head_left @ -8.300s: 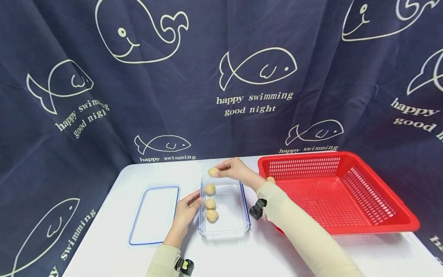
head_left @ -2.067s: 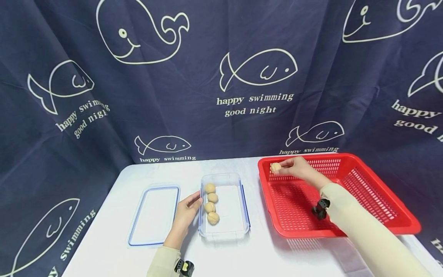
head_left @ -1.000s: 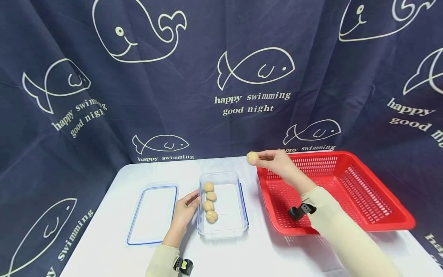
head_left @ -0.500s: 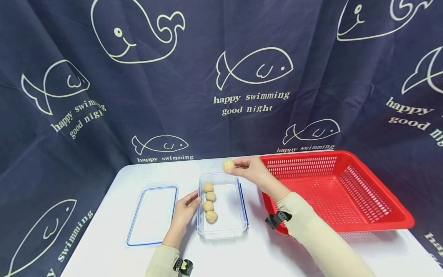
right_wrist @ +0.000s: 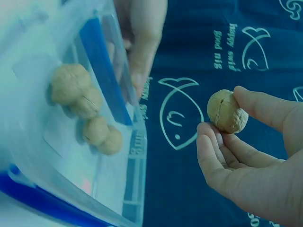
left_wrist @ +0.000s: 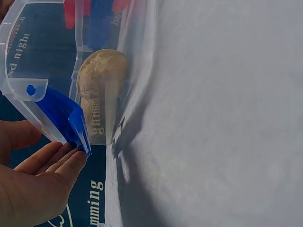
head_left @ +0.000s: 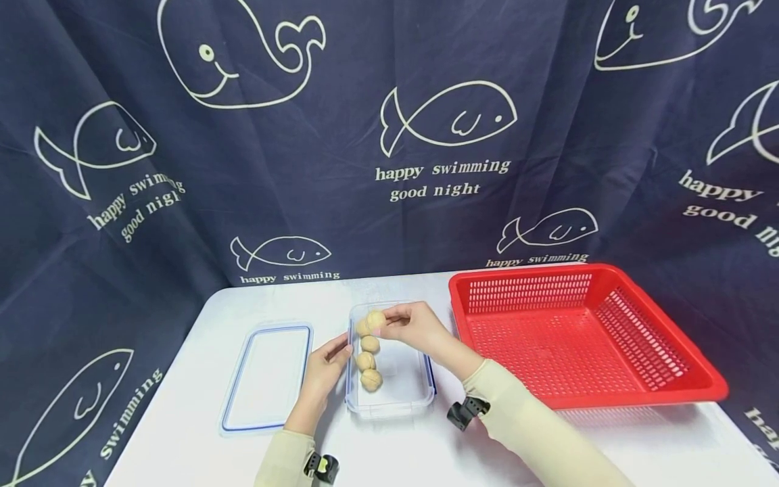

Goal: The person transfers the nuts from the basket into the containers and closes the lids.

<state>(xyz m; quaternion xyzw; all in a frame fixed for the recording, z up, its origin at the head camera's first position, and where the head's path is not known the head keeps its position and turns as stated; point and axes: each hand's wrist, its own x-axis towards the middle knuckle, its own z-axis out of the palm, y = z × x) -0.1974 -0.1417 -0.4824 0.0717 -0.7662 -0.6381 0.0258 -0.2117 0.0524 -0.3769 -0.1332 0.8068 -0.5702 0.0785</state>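
Observation:
My right hand (head_left: 420,329) pinches a walnut (head_left: 376,320) between thumb and fingertips, above the far left corner of a clear plastic food container (head_left: 389,410). In the right wrist view that walnut (right_wrist: 226,112) shows its seam. Inside the container several walnuts (head_left: 370,380) lie in a row along the left wall; the farthest is partly covered by the held one. My left hand (head_left: 325,370) holds the container's left side. The left wrist view shows its fingertips against a blue latch flap (left_wrist: 71,120), with the thumb near the wall.
A clear lid with a blue seal (head_left: 268,379) lies left of the container. To the right stands a large red plastic basket (head_left: 566,352) with perforated walls. Both rest on a white table (head_left: 377,460), backed by a dark blue curtain (head_left: 365,203) with fish drawings.
My right hand has taken a walnut from the red basket and carried it left and down over the container. One walnut joined the row earlier. The left hand stays in place.

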